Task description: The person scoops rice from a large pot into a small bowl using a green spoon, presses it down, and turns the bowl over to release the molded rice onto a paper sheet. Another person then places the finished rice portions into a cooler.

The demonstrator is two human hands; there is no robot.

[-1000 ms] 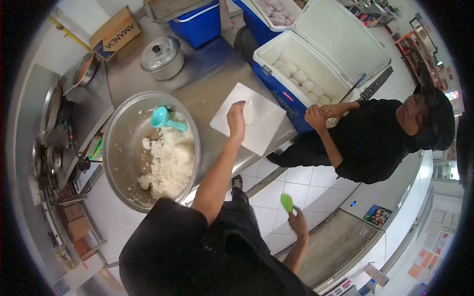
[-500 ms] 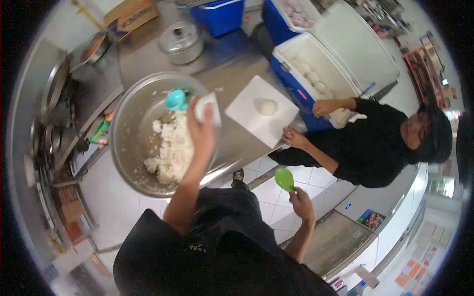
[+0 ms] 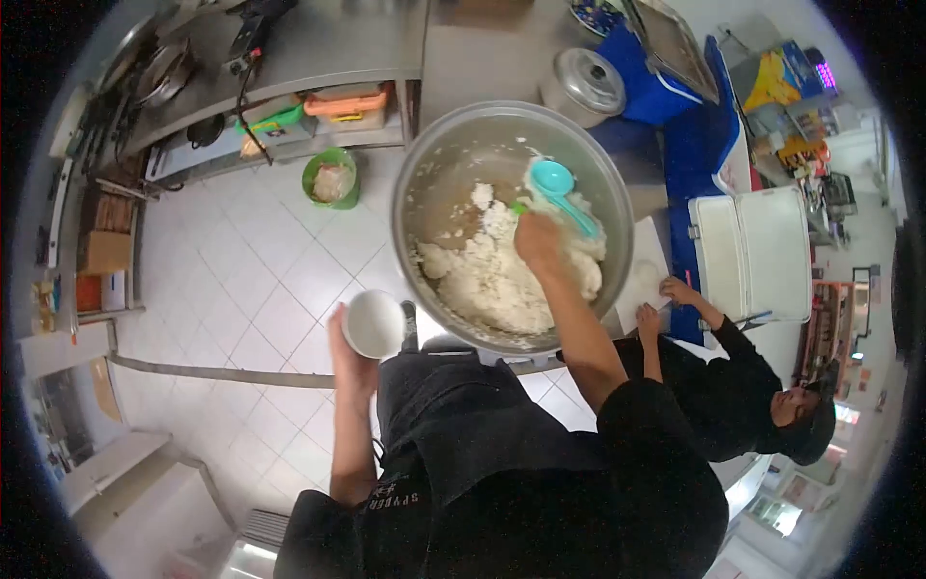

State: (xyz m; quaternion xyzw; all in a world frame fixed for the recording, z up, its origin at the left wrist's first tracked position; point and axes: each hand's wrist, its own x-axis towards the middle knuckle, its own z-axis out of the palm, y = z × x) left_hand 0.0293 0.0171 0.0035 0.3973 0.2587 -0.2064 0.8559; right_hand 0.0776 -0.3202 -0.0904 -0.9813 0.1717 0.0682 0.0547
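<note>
A white cup [image 3: 374, 324] is gripped by my left hand [image 3: 349, 352], its opening facing the camera, left of the big metal pot [image 3: 417, 280]. Inside the pot, my right hand [image 3: 540, 241] is closed round the green spoon [image 3: 520, 207], of which only a small part shows at the white rice [image 3: 497, 275]. A turquoise ladle [image 3: 553, 178] lies in the pot, its handle pointing down to the right.
At the right, a co-worker [image 3: 743, 396] has both hands on white paper [image 3: 646, 261]. Behind the pot stand a lidded pan [image 3: 585, 85] and a blue container [image 3: 644, 82]. A white cooler lid [image 3: 774, 253] is open. A green bin [image 3: 331, 179] stands on the floor.
The view has turned toward the left. My left hand has moved from over the pot to its left side with the cup. My right hand has brought the green spoon into the pot.
</note>
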